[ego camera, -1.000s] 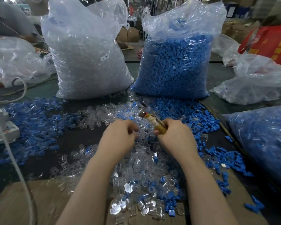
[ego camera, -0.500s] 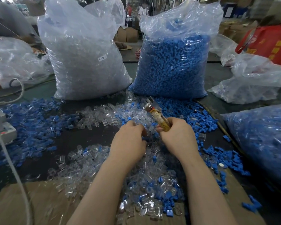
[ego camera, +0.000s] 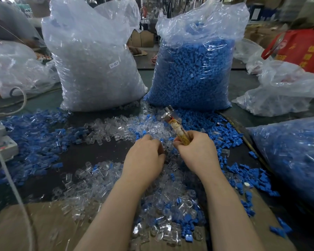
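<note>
The right hand (ego camera: 196, 153) is clamped round the yellowish handle of a small hammer (ego camera: 177, 128), its metal head tilted up and away over the bench (ego camera: 83, 158), while the left hand (ego camera: 143, 158), just beside it with fingers curled down, touches the heap of clear plastic pieces (ego camera: 170, 196); whether it pinches one cannot be told.

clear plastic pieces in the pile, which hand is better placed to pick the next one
Left, likely. The left hand is right over the clear plastic pieces, fingers curled down among them; the right hand grips the small hammer.
</note>
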`<action>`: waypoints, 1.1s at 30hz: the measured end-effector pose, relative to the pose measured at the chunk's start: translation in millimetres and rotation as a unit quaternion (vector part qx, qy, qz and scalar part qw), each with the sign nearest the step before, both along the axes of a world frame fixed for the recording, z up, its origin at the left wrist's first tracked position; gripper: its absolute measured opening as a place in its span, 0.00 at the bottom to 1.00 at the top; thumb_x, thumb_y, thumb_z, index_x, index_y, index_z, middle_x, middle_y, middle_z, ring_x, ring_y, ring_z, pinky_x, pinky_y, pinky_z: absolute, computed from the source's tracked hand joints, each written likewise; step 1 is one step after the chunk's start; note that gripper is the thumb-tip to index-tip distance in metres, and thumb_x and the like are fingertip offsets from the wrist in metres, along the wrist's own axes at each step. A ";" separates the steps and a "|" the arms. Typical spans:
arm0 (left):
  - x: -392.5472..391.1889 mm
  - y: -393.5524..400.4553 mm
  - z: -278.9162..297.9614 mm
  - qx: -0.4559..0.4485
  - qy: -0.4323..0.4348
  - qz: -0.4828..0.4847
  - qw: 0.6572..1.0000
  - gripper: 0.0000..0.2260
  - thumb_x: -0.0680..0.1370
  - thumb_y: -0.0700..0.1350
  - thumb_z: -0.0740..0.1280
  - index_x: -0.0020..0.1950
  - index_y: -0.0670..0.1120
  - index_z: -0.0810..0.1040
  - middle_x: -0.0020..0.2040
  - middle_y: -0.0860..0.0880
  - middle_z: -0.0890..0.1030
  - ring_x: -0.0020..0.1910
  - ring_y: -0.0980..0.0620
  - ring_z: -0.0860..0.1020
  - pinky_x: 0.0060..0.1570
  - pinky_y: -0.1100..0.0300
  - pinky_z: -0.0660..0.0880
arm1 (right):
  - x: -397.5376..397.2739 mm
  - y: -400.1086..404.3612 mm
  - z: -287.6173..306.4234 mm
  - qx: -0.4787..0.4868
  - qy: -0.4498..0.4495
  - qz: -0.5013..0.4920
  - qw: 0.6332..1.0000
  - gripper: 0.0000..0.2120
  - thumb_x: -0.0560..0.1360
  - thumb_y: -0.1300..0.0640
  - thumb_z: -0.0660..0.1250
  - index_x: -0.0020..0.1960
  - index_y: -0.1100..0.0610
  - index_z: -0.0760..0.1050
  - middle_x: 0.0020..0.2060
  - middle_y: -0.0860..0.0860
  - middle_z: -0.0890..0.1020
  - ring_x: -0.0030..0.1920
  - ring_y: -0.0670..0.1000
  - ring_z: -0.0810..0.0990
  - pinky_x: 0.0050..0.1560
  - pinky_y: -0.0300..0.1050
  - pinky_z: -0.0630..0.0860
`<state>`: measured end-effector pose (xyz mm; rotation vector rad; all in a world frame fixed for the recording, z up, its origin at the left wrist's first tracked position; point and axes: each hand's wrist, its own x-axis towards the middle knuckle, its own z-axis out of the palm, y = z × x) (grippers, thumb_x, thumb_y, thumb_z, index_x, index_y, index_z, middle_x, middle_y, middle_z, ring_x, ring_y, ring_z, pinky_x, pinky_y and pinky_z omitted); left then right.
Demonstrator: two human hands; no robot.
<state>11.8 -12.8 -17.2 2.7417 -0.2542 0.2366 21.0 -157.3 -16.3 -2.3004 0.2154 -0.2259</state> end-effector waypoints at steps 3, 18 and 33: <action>0.1 2.3 3.4 -0.137 0.003 0.027 0.990 0.01 0.78 0.46 0.67 0.47 0.51 0.77 0.43 0.55 0.78 0.43 0.55 0.77 0.41 0.61 0.73 | -0.1 0.9 1.9 0.040 -0.008 0.008 0.999 0.07 0.72 0.48 0.72 0.42 0.51 0.79 0.34 0.47 0.82 0.38 0.51 0.80 0.44 0.52 0.80; -3.3 10.0 24.0 -0.625 0.145 0.016 0.767 0.08 0.68 0.48 0.74 0.45 0.49 0.84 0.38 0.53 0.84 0.36 0.57 0.78 0.44 0.60 0.73 | -12.0 9.5 19.0 0.275 -0.048 0.105 0.954 0.06 0.72 0.58 0.75 0.41 0.50 0.81 0.35 0.43 0.84 0.37 0.40 0.82 0.36 0.29 0.76; -1.0 27.4 23.2 -0.461 0.116 0.020 0.880 0.08 0.71 0.45 0.77 0.48 0.53 0.83 0.39 0.53 0.84 0.35 0.61 0.79 0.37 0.66 0.73 | -12.3 10.5 17.2 0.333 -0.094 0.078 0.935 0.05 0.73 0.56 0.75 0.39 0.51 0.81 0.34 0.51 0.83 0.36 0.42 0.79 0.37 0.30 0.76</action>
